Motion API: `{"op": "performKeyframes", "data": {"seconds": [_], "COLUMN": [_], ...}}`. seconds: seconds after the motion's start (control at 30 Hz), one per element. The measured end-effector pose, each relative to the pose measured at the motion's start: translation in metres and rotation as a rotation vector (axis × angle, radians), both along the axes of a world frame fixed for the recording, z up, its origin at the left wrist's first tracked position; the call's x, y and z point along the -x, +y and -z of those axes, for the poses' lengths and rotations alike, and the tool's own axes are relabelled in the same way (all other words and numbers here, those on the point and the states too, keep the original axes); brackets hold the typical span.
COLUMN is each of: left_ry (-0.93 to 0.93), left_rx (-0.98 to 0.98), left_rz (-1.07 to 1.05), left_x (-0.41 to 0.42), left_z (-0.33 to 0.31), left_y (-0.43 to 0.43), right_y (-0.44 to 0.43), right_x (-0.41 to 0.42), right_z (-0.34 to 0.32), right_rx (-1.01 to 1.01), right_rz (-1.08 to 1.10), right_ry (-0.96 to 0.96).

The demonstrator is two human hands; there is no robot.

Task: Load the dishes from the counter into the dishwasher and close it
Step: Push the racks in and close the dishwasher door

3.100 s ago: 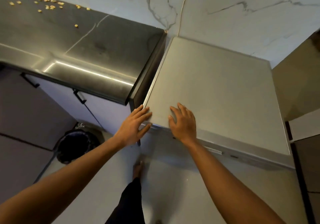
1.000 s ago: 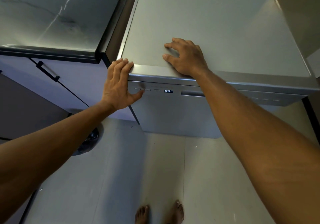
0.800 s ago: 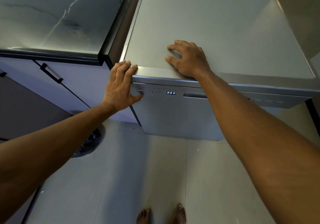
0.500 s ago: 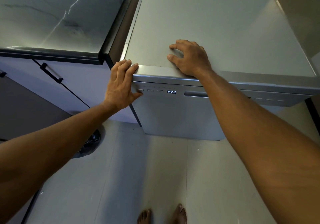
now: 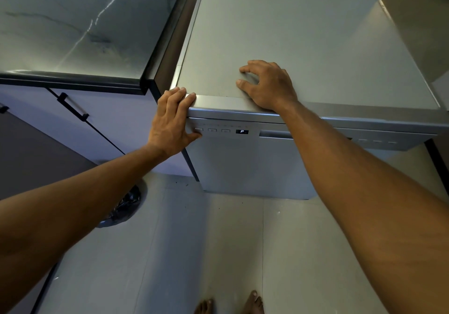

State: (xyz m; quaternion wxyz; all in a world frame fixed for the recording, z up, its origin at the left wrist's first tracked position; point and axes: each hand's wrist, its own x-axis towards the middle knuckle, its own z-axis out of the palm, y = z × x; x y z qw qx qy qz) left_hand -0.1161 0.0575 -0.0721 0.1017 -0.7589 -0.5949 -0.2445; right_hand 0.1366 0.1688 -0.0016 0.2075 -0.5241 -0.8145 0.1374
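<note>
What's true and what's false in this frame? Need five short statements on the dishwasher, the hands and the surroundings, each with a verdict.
1. The dishwasher door is shut. True.
2. Its display reads 888. False: it shows P.
3. The left hand has its thumb at the leftmost button of the panel. True.
4. The right hand grips the door handle. False: it rests on the dishwasher's top and holds nothing.
5. The bin stands on the right side of the dishwasher. False: it is on the floor at the left of the view, below the counter.
</note>
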Motion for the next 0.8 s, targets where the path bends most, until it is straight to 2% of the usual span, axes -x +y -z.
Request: {"op": "performKeyframes", "data": {"seconds": [0.8], "left_ry": [0.023], "left_rx": [0.017], "left_rz": [-0.017], "left_x": [-0.0010], "left_z": [-0.0040], "left_y": [-0.0020], "right_y": [-0.0067], "right_x": [-0.0003], "right_z": [-0.0036], "right_rx": [-0.005], "right_rz": [0.033], "right_ry": [0.025]}}
